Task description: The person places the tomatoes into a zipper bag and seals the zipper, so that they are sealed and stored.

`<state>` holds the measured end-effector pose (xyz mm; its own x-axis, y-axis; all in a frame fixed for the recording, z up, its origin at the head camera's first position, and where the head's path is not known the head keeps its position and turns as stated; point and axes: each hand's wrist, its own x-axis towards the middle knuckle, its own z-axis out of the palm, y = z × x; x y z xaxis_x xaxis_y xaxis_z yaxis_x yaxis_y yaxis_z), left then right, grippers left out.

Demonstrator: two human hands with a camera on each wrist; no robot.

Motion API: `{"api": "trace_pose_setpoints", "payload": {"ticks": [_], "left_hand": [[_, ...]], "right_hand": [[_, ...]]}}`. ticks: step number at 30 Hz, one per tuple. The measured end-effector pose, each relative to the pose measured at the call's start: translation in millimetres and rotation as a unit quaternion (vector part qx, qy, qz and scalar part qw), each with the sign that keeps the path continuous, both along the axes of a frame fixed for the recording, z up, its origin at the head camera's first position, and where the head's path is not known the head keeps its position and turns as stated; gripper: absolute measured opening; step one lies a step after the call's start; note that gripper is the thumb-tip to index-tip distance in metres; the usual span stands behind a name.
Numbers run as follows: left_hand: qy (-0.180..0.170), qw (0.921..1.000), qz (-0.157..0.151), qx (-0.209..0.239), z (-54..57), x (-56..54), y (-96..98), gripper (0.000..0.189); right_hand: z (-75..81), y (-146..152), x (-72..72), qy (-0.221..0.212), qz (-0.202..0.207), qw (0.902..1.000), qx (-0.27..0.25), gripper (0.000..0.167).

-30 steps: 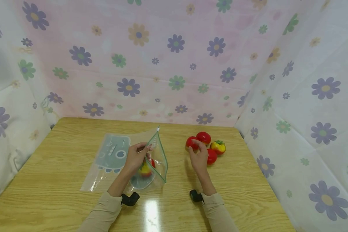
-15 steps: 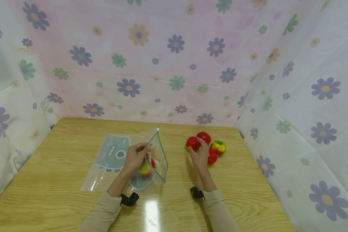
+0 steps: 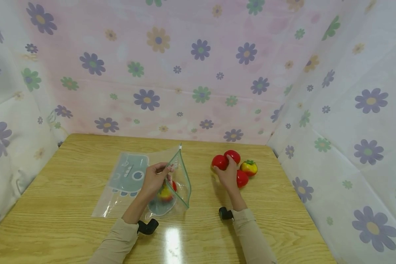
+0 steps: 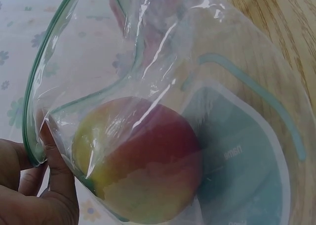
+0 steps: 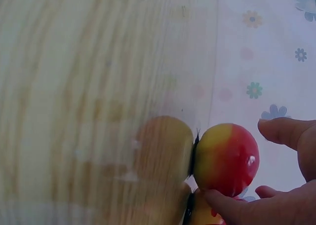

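My left hand point(image 3: 154, 180) pinches the green-edged mouth of a clear zip bag point(image 3: 184, 176), which gapes toward the right. Inside the bag lies a red-and-yellow tomato point(image 4: 143, 160), also seen through the plastic in the head view. On the right, my right hand point(image 3: 228, 178) reaches over a group of shiny tomatoes, thumb and fingers spread about the leftmost red tomato point(image 3: 219, 162). In the right wrist view a gap shows between the thumb point(image 5: 281, 131) and the nearest tomato point(image 5: 228, 159), while a fingertip overlaps that tomato's lower edge.
Another red tomato point(image 3: 232, 156) sits behind, one point(image 3: 242, 178) lies beside the right wrist, and a yellow-red one point(image 3: 249, 168) with green leaves stands farther right. The bag's printed blue-grey part point(image 3: 128, 179) lies flat on the wooden table point(image 3: 66, 190). Flowered cloth point(image 3: 184, 73) encloses the table.
My right hand has shifted slightly right and its fingers have come lower around the leftmost red tomato. The left hand and bag stay put.
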<state>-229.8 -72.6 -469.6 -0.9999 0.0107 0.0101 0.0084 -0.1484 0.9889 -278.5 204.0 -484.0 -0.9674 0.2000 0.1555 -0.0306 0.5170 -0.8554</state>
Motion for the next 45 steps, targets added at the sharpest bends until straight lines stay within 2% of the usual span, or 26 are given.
{"api": "trace_pose_setpoints", "payload": {"ticks": [8, 13, 26, 45], "left_hand": [[0.004, 1.0000, 0.002, 0.001, -0.1, -1.1, -0.3, 0.022], [0.004, 1.0000, 0.000, 0.007, 0.0, -0.4, -1.4, 0.023], [0.006, 0.9996, -0.007, 0.025, 0.3, 0.4, -1.0, 0.023], [0.005, 0.9995, -0.011, 0.030, -0.3, 1.2, -4.1, 0.024]], "right_hand": [[1.3, -2, -5.7, -0.011, 0.025, 0.9987, -0.043, 0.072], [-2.0, -3, -9.3, -0.014, 0.031, 0.9982, -0.049, 0.076], [-8.4, -1, -20.2, -0.026, 0.038, 0.9985, -0.029, 0.079], [-5.1, -4, -26.7, -0.059, 0.031, 0.9978, -0.006, 0.083]]}}
